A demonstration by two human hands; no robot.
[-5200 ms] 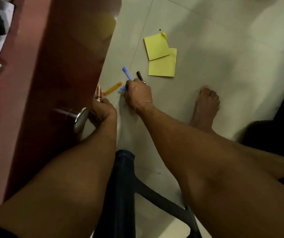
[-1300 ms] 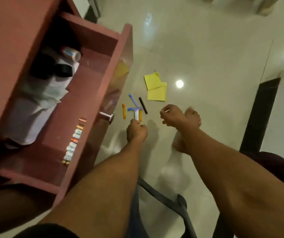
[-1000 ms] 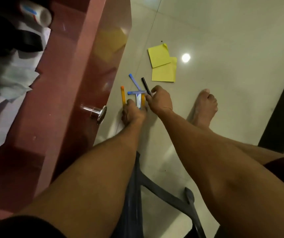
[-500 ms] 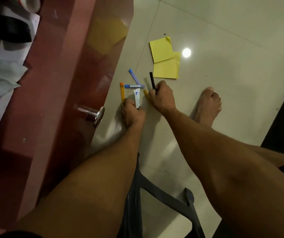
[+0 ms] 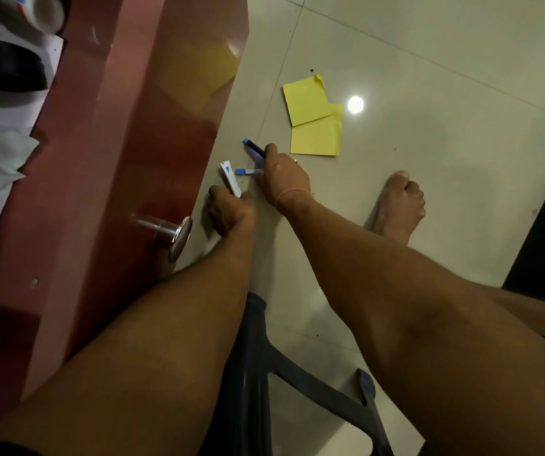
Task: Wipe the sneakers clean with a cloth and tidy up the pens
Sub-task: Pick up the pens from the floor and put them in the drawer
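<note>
Left hand [image 5: 231, 212] curled tight round white marker [image 5: 230, 177], apparently gathering pens. Right hand [image 5: 282, 179] pinches dark blue-capped pen [image 5: 254, 149] at fingertips. Blue pen [image 5: 248, 171] lies on floor [image 5: 429, 192] beside its fingers, likely next pickup.

No text can be read here. The white tube [image 5: 230, 178] carries a blue and orange mark with some fine print along it, but this is too small to make out. The blue pen [image 5: 248, 171] has a white label, which is too blurred to read. The roll [image 5: 45, 9] at the top left shows blue and red print, also not legible.
</note>
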